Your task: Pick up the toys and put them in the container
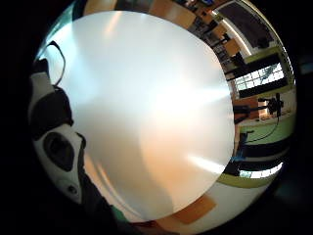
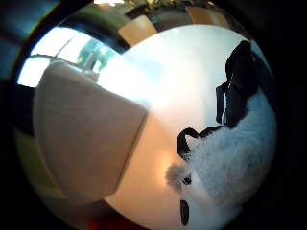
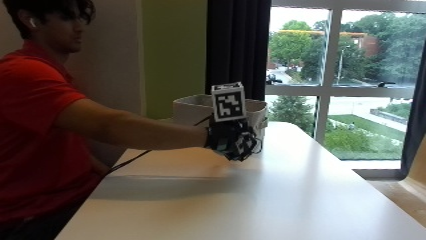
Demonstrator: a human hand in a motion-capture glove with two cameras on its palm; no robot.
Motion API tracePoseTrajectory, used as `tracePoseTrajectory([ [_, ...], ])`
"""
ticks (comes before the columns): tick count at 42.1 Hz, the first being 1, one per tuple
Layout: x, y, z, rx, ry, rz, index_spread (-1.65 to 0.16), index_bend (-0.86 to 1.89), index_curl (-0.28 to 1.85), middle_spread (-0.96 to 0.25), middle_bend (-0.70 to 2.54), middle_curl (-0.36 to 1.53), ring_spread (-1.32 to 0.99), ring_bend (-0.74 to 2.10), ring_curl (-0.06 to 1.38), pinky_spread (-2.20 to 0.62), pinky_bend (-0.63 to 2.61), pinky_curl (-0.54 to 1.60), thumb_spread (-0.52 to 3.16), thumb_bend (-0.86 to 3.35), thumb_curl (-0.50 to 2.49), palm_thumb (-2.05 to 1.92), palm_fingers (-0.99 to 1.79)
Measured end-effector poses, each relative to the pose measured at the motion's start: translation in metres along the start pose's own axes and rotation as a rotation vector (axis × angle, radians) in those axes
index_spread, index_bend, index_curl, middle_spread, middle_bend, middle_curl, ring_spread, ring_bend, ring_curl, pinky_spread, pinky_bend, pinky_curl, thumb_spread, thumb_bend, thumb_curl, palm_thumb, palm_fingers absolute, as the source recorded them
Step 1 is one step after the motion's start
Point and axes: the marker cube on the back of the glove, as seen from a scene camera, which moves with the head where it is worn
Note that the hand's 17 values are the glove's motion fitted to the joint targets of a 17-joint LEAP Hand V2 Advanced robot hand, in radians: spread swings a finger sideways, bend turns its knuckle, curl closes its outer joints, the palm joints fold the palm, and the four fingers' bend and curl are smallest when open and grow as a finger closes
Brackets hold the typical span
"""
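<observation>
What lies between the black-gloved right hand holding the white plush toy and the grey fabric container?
Only bare white table, in the thumb side palm view, between toy and container.

A long white table [image 3: 279, 200] is seen stretching from the person toward the window — its top smooth and catching the daylight. A pale fabric container [image 3: 193, 107] with upright sides is set directly on it near the far end, by the curtain. In the thumb-side palm view the same container [image 2: 81, 134] is shown resting on the white top [image 2: 177, 86] — its grey cloth wall upright.
</observation>
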Motion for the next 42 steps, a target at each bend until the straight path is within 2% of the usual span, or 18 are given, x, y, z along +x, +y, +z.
tracePoseTrajectory([
  [10, -0.016, 0.003, -0.072, 0.086, -0.006, -0.055, -0.40, 0.67, 0.89, -0.37, 0.87, 0.53, -0.41, 1.08, 0.54, -0.44, 1.05, 0.43, 0.38, 0.18, 0.88, 0.62, 1.18],
  [15, -0.039, 0.008, -0.116, 0.119, -0.040, -0.164, -0.39, 0.67, 0.92, -0.36, 0.87, 0.55, -0.41, 1.09, 0.54, -0.44, 1.06, 0.44, 0.33, 0.18, 0.91, 0.61, 1.17],
  [22, -0.084, 0.017, -0.154, 0.133, -0.067, -0.237, -0.39, 0.67, 0.96, -0.36, 0.87, 0.56, -0.41, 1.10, 0.54, -0.44, 1.06, 0.45, 0.26, 0.18, 0.96, 0.60, 1.15],
  [42, -0.200, 0.026, -0.181, 0.124, -0.107, -0.413, -0.39, 0.64, 1.04, -0.38, 0.79, 0.56, -0.42, 1.09, 0.52, -0.44, 1.06, 0.46, 0.18, 0.17, 1.07, 0.57, 1.12],
])
